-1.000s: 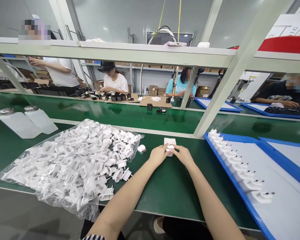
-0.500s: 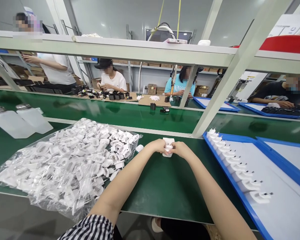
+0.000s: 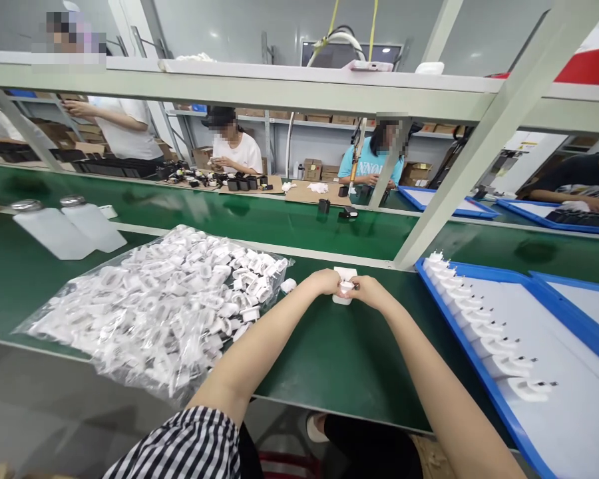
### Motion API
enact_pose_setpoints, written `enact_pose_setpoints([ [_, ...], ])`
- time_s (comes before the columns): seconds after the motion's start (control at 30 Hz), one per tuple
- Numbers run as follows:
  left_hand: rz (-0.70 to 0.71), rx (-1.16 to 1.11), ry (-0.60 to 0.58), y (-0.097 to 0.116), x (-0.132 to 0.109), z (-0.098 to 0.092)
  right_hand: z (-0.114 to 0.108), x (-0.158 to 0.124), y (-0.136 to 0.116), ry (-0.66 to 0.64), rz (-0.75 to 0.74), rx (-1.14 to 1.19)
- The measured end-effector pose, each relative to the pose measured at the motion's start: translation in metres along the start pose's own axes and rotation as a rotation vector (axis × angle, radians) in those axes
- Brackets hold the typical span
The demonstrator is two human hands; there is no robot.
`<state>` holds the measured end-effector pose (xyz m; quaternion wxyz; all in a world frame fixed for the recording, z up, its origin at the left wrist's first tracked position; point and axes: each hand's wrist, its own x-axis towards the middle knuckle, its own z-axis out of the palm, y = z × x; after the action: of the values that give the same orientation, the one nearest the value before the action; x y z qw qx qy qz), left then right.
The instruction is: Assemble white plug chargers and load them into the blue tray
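Observation:
My left hand and my right hand meet over the green bench, fingers closed on a small white plug housing. A dark spot shows by my right fingertips, too small to make out. Under the housing lies a white rectangular block, its top and bottom ends visible. To the left is a clear plastic bag heaped with white plastic shells, and one loose white shell lies beside it. On the right, a row of white plugs with metal pins lines the inner left edge of a blue-rimmed tray.
Two white bottles with metal caps stand at the far left. A second blue-rimmed tray overlaps at the right. A slanted frame post and a shelf beam cross ahead. Several co-workers sit or stand beyond the green belt.
The view has shifted, so the whole scene sits slightly farther right. Both hands stay together on the plug housing over the block, with only slight finger movement.

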<state>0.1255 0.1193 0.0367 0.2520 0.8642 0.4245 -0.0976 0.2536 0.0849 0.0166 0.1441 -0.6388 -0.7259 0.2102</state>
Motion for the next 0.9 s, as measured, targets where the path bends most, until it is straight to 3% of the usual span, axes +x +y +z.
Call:
enact_pose_setpoints([
  [0.17, 0.054, 0.020, 0.122, -0.040, -0.043, -0.006, 0.009, -0.014, 0.003, 0.005, -0.018, 0.133],
  [0.23, -0.022, 0.025, 0.166, -0.061, -0.071, -0.008, 0.014, -0.017, 0.009, 0.004, -0.035, 0.205],
  [0.3, -0.159, 0.052, 0.131, -0.075, -0.100, -0.004, 0.017, -0.017, 0.017, 0.012, -0.046, 0.274],
  [0.4, -0.315, 0.092, 0.040, -0.080, -0.132, 0.016, 0.022, -0.011, 0.031, 0.103, -0.023, 0.467],
  [0.5, -0.380, 0.148, 0.052, -0.070, -0.145, 0.039, 0.026, -0.007, 0.044, 0.220, 0.037, 0.691],
  [0.6, -0.411, 0.192, 0.114, -0.055, -0.143, 0.043, 0.028, -0.010, 0.049, 0.259, 0.054, 0.730],
  [0.7, -0.277, 0.027, 0.248, -0.038, -0.124, 0.024, 0.025, -0.016, 0.048, 0.314, 0.048, 0.736],
  [0.8, -0.106, -0.137, 0.352, -0.018, -0.085, 0.001, 0.022, -0.020, 0.042, 0.386, 0.027, 0.725],
  [0.9, -0.036, -0.227, 0.404, 0.004, -0.038, -0.010, 0.021, -0.022, 0.036, 0.461, 0.002, 0.694],
])
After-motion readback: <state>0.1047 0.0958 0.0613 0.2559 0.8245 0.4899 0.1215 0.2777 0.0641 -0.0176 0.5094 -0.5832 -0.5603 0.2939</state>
